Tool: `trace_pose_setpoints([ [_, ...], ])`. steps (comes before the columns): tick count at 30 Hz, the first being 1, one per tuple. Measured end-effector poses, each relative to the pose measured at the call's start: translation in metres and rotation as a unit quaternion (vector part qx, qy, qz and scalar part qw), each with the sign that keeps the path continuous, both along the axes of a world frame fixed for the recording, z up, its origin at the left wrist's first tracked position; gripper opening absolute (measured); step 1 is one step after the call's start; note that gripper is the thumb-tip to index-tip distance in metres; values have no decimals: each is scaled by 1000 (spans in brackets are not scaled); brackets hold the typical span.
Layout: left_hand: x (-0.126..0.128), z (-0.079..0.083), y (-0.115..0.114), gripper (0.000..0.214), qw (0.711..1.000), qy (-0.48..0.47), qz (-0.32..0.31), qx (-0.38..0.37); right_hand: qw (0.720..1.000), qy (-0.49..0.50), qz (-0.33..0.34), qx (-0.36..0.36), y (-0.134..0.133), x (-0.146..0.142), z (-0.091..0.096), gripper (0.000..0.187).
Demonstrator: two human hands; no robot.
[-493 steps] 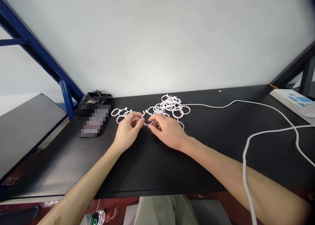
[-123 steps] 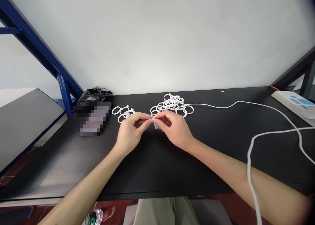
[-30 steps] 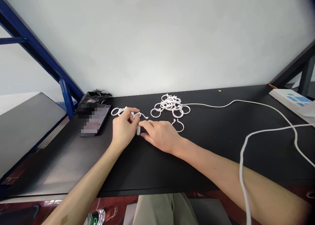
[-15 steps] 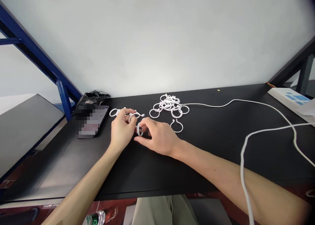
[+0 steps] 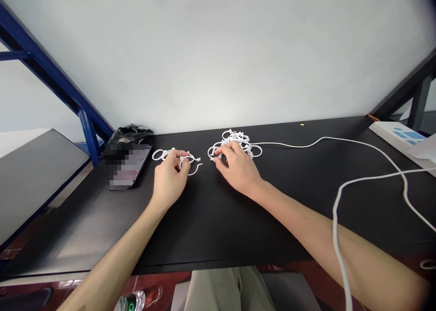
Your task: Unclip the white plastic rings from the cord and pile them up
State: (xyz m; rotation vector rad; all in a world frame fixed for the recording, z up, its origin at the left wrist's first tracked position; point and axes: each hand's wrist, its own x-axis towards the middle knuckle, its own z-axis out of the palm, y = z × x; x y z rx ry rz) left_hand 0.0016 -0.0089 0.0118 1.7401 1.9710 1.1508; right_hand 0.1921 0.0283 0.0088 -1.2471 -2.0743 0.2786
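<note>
My left hand (image 5: 170,177) pinches white plastic rings between thumb and fingers. One of them, an open ring (image 5: 195,172), points its free end to the right; a second ring (image 5: 186,159) overlaps it. More white rings (image 5: 157,155) lie just beyond the knuckles, partly hidden by the hand. My right hand (image 5: 240,168) is at the front left of a pile of white rings (image 5: 235,136), its thumb and forefinger closed on a ring (image 5: 210,152) at the pile's edge. The palm and back of this hand cover part of the pile.
A phone (image 5: 131,168) lies at the left of the black table (image 5: 211,229), before a crumpled black bag (image 5: 127,134). A white cable (image 5: 337,202) loops across the right side and over my right forearm. A white box (image 5: 402,136) sits at the far right, against the wall (image 5: 218,56).
My right hand has left the ring beside my left hand and moved right and away to the pile. That ring now hangs open from my left hand, which has stayed in place.
</note>
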Motion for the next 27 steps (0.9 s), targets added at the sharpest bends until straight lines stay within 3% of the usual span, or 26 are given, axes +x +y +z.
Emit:
trace_pose_setpoints([
  [3,2,-1,0,15,997,-67,-17,-26,999,-9,-2,34,-3,1,3,24],
  [7,5,-1,-1,19,982,-168,-78,-42,992,40,114,-24,-8,-2,0,36],
  [11,7,-1,-3,24,973,-190,-116,-55,977,99,179,-64,-10,-7,-5,23],
  [14,8,-1,-4,29,983,-137,-111,-51,977,111,174,-53,-9,-7,-5,15],
  [17,7,0,-5,33,994,-29,-105,10,981,106,155,-37,-7,-5,-3,11],
  [21,2,-4,-5,43,978,130,-130,103,985,98,140,-28,-6,-1,-1,9],
  [27,-4,-8,-3,42,972,142,-166,89,987,71,143,-11,-5,1,0,9],
])
